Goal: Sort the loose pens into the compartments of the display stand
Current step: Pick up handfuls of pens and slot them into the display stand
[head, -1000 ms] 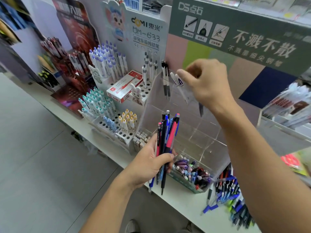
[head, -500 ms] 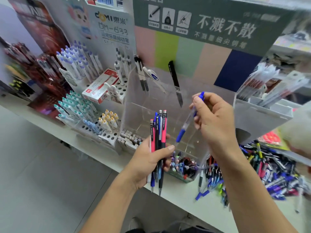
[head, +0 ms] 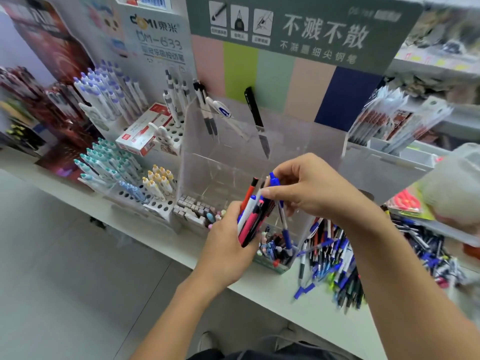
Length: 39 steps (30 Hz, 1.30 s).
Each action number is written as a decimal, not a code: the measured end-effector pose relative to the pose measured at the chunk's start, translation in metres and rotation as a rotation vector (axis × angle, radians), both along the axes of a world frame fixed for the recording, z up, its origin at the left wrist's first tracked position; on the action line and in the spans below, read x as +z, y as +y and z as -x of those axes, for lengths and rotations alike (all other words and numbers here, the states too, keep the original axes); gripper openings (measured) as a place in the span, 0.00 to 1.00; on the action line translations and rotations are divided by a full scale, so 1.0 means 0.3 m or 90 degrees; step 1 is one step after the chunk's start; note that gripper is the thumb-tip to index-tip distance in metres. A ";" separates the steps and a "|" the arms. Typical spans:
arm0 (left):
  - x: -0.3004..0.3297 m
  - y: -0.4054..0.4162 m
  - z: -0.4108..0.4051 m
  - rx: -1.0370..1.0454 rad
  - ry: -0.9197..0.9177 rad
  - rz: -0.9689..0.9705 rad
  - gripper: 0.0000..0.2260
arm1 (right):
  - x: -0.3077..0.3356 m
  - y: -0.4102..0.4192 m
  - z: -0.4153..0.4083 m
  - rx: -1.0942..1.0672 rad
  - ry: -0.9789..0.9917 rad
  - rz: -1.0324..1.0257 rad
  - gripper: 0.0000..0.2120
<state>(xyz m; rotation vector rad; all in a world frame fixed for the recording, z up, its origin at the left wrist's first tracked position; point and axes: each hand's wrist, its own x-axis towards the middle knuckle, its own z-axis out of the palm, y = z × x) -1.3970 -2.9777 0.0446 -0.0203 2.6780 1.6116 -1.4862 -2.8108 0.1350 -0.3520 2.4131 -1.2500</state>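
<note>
My left hand (head: 228, 245) grips a bundle of pens (head: 250, 216), red, pink, blue and black, tips pointing down. My right hand (head: 309, 188) pinches a clear pen with blue ends (head: 281, 219) right beside the top of that bundle. Both hands are in front of the clear acrylic display stand (head: 207, 157). Its back compartments hold two black-and-white pens (head: 205, 110), a white pen with a blue mark (head: 220, 107) and a black pen (head: 255, 115). The front bottom compartment holds several small pens and caps (head: 275, 250). A pile of loose pens (head: 335, 263) lies on the shelf to the right.
A white pegged stand (head: 155, 206) with rows of purple, teal and yellow-capped pens sits at the left, with a red-and-white box (head: 142, 133) on it. Packaged pens (head: 389, 120) fill a tray at the right. The shelf's front edge (head: 145, 235) runs diagonally across.
My right hand has come down and left with the blue pen and now meets the bundle in my left hand. The left hand tilted the bundle rightward. The camera view shifted.
</note>
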 end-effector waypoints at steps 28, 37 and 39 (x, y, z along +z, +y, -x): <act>0.099 -0.080 -0.028 -0.034 -0.243 -0.753 0.07 | 0.132 -0.067 0.374 -0.178 0.336 -0.242 0.02; 0.104 -0.090 -0.033 0.028 -0.233 -0.746 0.10 | 0.122 -0.035 0.309 -0.221 0.367 -0.224 0.16; 0.104 -0.090 -0.029 0.033 -0.221 -0.688 0.12 | 0.144 -0.049 0.218 -0.221 0.436 -0.200 0.15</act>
